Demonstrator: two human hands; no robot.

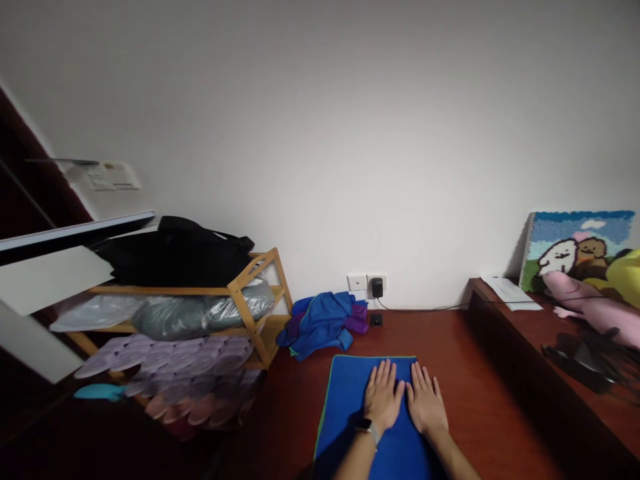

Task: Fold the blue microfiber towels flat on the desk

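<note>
A blue cloth with a green edge lies spread on the reddish-brown wooden table. Flat on its upper part rests my left hand, palm down, with a watch on the wrist. My right hand also lies palm down, on the cloth's right side near its far corner. Both hands hold nothing, and their thumbs point toward each other with a small gap between. The near end of the cloth runs out of the picture. Behind it, at the table's far left, sits a crumpled heap of blue and purple cloths.
A wooden rack on the left carries a black bag, plastic-wrapped bundles and several slippers. A plugged-in adapter trails a cord rightward. On the raised ledge at right are paper, a pink plush toy and a picture.
</note>
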